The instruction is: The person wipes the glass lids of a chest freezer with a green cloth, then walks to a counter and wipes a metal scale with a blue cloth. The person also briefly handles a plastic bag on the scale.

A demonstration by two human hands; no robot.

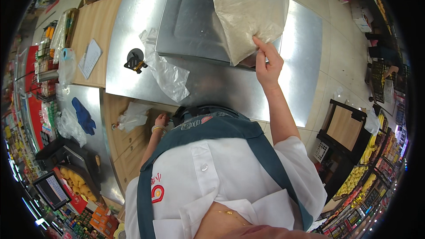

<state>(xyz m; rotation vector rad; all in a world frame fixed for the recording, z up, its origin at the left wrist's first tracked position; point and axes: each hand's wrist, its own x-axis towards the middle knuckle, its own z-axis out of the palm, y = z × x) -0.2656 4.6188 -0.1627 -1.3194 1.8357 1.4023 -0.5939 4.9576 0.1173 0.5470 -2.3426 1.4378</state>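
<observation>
A large clear plastic bag of pale, fine-grained contents (250, 20) leans over the right part of a metal box-like unit with a smooth lid (192, 16). My right hand (269, 63) pinches the near lower side of this bag between bent fingers. Beneath the unit is a stainless-steel table (212, 86). Down by my left side, below the table's near edge, is my left hand (161, 121), a bracelet at the wrist; its fingers are partly hidden and their grip is unclear. A crumpled clear plastic bag (167, 76) lies left of the unit, beside a small black object (135, 60).
To the left stand a wooden-topped counter (96, 16) with papers (90, 59) and a steel counter (79, 89) bearing a blue cloth (83, 116). A white plastic bag (133, 116) hangs at the wooden cabinet (124, 146). Fruit shelves (353, 179) line the right.
</observation>
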